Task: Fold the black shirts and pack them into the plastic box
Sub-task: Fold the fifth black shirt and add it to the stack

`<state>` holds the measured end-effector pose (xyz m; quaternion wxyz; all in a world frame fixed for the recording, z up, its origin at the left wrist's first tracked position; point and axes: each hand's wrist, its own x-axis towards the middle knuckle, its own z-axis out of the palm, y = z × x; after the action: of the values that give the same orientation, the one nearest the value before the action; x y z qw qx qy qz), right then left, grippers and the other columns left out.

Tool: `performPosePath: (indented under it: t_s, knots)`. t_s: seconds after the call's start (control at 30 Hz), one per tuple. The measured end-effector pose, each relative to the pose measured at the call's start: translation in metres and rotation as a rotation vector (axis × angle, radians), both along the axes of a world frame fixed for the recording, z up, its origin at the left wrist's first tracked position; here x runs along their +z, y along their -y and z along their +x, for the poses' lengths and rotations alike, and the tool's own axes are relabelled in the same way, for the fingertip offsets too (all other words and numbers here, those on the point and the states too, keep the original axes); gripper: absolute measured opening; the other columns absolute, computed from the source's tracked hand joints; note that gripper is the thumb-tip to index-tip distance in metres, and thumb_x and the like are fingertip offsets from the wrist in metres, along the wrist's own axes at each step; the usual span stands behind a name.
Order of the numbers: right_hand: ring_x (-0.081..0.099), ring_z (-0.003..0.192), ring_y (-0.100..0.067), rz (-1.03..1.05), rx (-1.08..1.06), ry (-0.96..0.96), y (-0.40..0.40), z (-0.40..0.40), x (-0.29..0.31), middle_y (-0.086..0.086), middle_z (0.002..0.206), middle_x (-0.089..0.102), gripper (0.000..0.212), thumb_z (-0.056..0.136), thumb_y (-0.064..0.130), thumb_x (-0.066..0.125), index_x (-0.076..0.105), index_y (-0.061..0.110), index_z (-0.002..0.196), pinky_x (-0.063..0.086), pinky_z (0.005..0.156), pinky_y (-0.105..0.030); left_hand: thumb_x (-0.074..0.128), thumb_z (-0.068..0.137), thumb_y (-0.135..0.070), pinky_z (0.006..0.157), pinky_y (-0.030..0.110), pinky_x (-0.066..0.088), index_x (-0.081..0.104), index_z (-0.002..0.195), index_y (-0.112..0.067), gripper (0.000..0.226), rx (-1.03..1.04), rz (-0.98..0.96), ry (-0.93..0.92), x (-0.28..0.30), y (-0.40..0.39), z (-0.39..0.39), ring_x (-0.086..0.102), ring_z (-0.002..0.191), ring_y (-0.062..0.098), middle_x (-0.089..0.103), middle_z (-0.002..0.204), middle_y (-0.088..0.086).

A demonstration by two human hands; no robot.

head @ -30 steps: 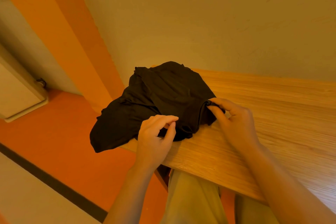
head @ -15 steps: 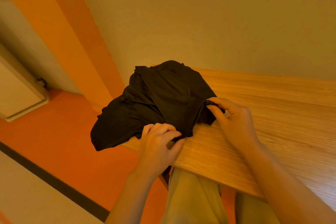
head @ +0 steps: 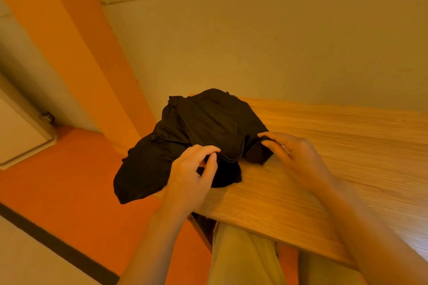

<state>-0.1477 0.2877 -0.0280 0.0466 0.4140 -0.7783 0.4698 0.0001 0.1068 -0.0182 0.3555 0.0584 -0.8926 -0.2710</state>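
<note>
One crumpled black shirt (head: 203, 136), bunched, draped over wooden table (head: 335, 146) corner.

A light wooden surface (head: 324, 169) stands against a pale wall (head: 254, 41). To its left runs an orange floor (head: 69, 180) with a dark stripe (head: 58, 245), and a white cabinet (head: 20, 132) stands near an orange pillar (head: 76, 37).
</note>
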Motion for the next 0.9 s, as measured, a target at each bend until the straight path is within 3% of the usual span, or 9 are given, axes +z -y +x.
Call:
performPosePath:
  t_s: [0.13,0.3,0.4,0.5,0.57,0.67,0.77,0.83,0.9]
  knots:
    - [0.057,0.11,-0.006,0.18,0.03,-0.065,-0.019,-0.008,0.014,0.004,0.12,0.063,0.034,0.096,0.024,0.049,0.056,0.023,0.129,0.045,0.091,-0.017,0.064,0.091,-0.019,0.068,0.01,0.045,0.072,0.105,-0.014,0.017,-0.036,0.03,0.016,0.023,0.0,-0.011,0.06,0.081,0.001,0.066,0.091,-0.009]
    - [0.062,0.093,0.001,0.268,0.038,-0.217,-0.045,-0.022,0.05,0.013,0.105,0.067,0.027,0.09,0.022,0.059,0.067,0.019,0.116,0.041,0.078,-0.001,0.07,0.086,-0.022,0.073,0.006,0.045,0.073,0.101,-0.02,0.016,-0.112,0.072,0.186,0.065,-0.004,-0.041,0.059,0.085,-0.003,0.065,0.087,-0.015]
    - [0.061,0.094,-0.001,0.21,-0.009,-0.205,-0.058,-0.036,0.075,0.016,0.097,0.067,0.021,0.088,0.019,0.064,0.071,0.02,0.108,0.043,0.078,-0.006,0.068,0.088,-0.025,0.065,0.007,0.044,0.072,0.1,-0.022,0.012,-0.17,0.06,0.277,0.088,-0.014,-0.073,0.057,0.066,-0.005,0.062,0.077,-0.014]
    - [0.061,0.089,0.0,0.157,-0.068,-0.205,-0.067,-0.054,0.099,0.01,0.094,0.069,0.019,0.086,0.016,0.068,0.073,0.016,0.105,0.039,0.076,-0.001,0.066,0.09,-0.022,0.055,0.016,0.049,0.072,0.095,-0.018,0.009,-0.261,0.083,0.307,0.106,-0.034,-0.11,0.053,0.047,-0.001,0.061,0.071,-0.011]
    - [0.059,0.084,0.01,0.131,-0.099,-0.212,-0.074,-0.064,0.115,0.01,0.09,0.068,0.017,0.085,0.015,0.069,0.073,0.014,0.102,0.038,0.074,0.001,0.065,0.091,-0.022,0.051,0.022,0.05,0.07,0.093,-0.019,0.006,-0.306,0.075,0.309,0.12,-0.049,-0.135,0.053,0.041,0.004,0.064,0.074,-0.007]
    - [0.054,0.076,0.018,0.167,-0.157,-0.216,-0.086,-0.078,0.141,0.016,0.084,0.064,0.015,0.087,0.018,0.067,0.073,0.016,0.101,0.039,0.07,0.0,0.064,0.092,-0.019,0.05,0.02,0.051,0.069,0.091,-0.018,0.005,-0.372,0.061,0.302,0.144,-0.075,-0.172,0.06,0.046,0.007,0.064,0.078,-0.005]
    - [0.056,0.067,0.015,0.229,-0.221,-0.204,-0.1,-0.101,0.168,0.023,0.074,0.061,0.01,0.089,0.026,0.066,0.071,0.025,0.097,0.043,0.062,-0.008,0.064,0.092,-0.016,0.058,0.033,0.059,0.068,0.091,-0.017,0.004,-0.419,0.054,0.317,0.168,-0.099,-0.208,0.069,0.067,0.018,0.066,0.085,0.0]
    - [0.055,0.063,0.015,0.267,-0.258,-0.2,-0.111,-0.12,0.186,0.02,0.075,0.062,0.011,0.09,0.029,0.064,0.071,0.025,0.098,0.044,0.058,-0.009,0.063,0.092,-0.014,0.052,0.025,0.056,0.069,0.093,-0.014,0.006,-0.437,0.043,0.322,0.184,-0.112,-0.232,0.067,0.063,0.009,0.065,0.081,0.0]
    - [0.055,0.056,0.011,0.296,-0.288,-0.201,-0.121,-0.14,0.205,0.01,0.078,0.066,0.014,0.091,0.031,0.063,0.071,0.024,0.099,0.045,0.057,-0.011,0.063,0.092,-0.016,0.043,0.012,0.043,0.069,0.093,-0.013,0.007,-0.434,0.003,0.305,0.2,-0.122,-0.256,0.056,0.049,0.004,0.062,0.074,-0.004]
